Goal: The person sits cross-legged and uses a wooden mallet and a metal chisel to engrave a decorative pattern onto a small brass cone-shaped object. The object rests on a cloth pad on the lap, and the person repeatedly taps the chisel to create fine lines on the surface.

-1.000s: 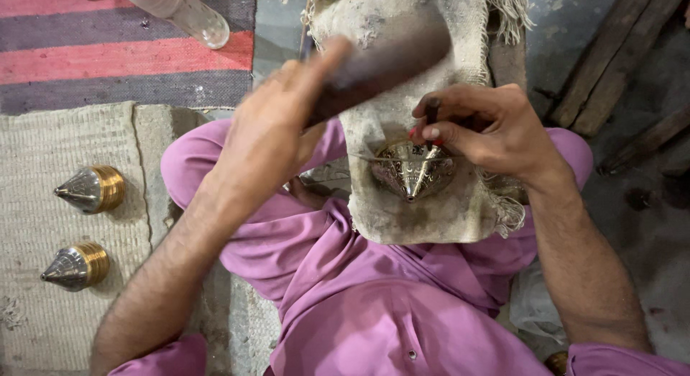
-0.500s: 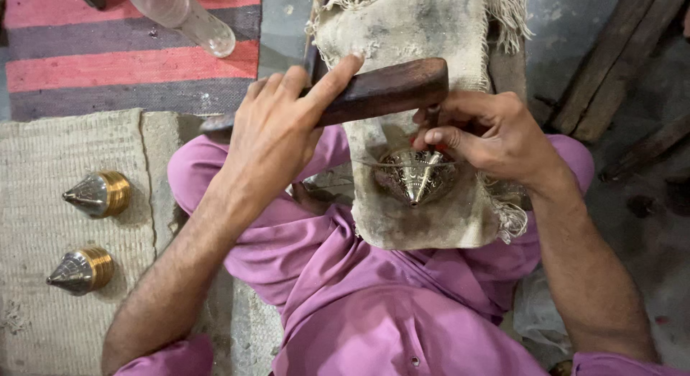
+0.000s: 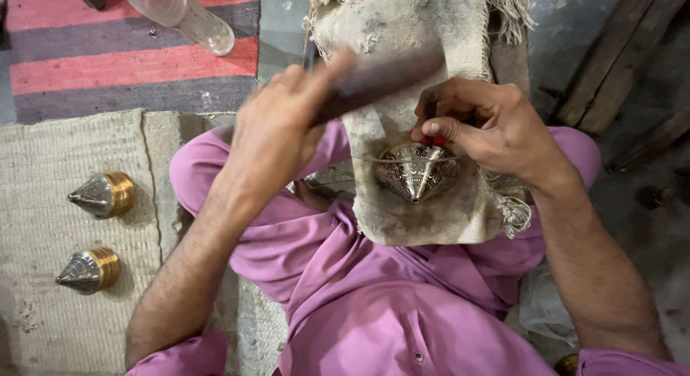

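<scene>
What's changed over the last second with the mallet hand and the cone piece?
The left hand swung the wooden mallet, which shows blurred with motion now, its head above the engraved metal cone; no grip was let go. The right hand has kept a small tool pinched at the cone on the cloth pad. The two finished cones on the mat haven't moved.

Single head-worn camera, looking steeply down from close above, left hand (image 3: 277, 132) and right hand (image 3: 489, 128) mid-frame, lap below, woven mat (image 3: 36, 203) at left
</scene>
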A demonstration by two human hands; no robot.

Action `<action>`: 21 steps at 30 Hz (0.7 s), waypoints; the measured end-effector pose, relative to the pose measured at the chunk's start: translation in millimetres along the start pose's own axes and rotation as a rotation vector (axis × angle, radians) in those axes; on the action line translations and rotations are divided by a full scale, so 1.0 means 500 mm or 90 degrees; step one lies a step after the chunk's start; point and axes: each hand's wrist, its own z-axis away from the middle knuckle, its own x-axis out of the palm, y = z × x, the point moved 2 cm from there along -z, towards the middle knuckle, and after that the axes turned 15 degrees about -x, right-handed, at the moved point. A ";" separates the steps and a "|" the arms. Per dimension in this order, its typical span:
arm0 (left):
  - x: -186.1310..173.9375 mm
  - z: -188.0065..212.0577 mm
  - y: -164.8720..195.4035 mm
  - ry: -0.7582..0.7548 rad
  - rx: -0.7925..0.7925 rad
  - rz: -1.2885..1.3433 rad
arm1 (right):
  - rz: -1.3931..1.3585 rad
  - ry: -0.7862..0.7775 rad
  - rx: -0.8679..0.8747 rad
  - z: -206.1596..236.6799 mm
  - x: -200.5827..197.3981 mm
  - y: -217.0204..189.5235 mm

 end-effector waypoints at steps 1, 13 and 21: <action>0.003 -0.002 -0.006 -0.045 -0.062 -0.138 | 0.014 -0.003 0.005 0.000 0.001 0.002; -0.003 0.012 -0.025 0.107 0.103 0.056 | -0.016 -0.002 -0.077 -0.010 0.013 0.001; 0.014 0.051 -0.087 0.007 -0.102 0.060 | -0.081 0.103 -0.143 0.011 -0.034 0.042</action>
